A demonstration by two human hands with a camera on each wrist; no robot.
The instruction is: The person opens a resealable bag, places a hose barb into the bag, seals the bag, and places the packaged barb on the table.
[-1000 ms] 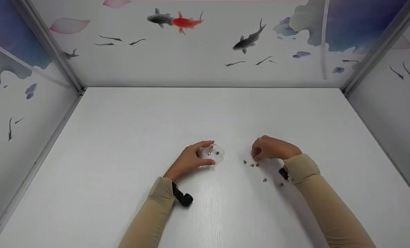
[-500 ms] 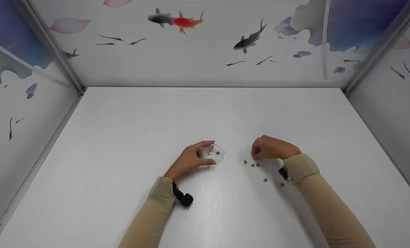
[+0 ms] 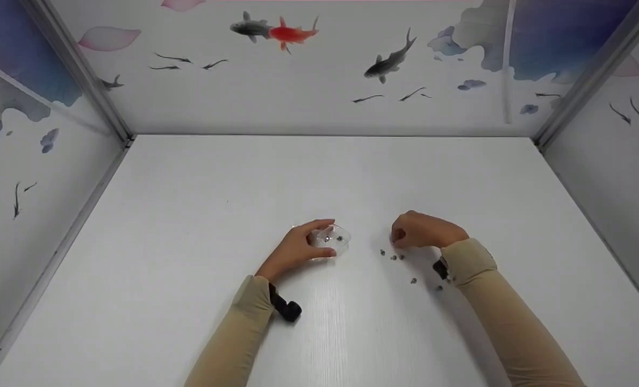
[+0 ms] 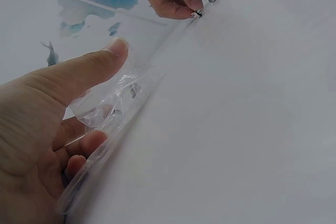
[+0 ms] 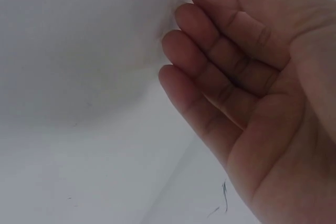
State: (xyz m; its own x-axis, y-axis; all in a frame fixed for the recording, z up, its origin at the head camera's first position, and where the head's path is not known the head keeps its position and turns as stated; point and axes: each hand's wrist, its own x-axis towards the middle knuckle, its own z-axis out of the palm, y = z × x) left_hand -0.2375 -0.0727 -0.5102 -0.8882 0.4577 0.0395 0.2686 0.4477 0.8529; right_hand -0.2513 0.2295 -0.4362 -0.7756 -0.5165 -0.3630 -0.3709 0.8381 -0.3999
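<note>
My left hand [image 3: 296, 246] holds a small clear plastic container [image 4: 110, 111] low over the white table, thumb on one side and fingers on the other. A couple of tiny dark and silver metal pieces [image 3: 340, 238] show inside it. To the right, my right hand [image 3: 424, 231] is bent down to the table with thumb and forefinger together. At those fingertips the left wrist view shows a small metal piece [image 4: 197, 14], apparently pinched. In the right wrist view, the other fingers [image 5: 184, 53] curl loosely and the pinch is mostly cut off.
Several like metal pieces lie loose nearby: one piece [image 3: 382, 252] left of the right hand, a close pair [image 3: 397, 257], and others [image 3: 413, 280] nearer the forearm. White panels with painted fish [image 3: 386, 62] enclose the table [image 3: 190, 177] at the back and sides.
</note>
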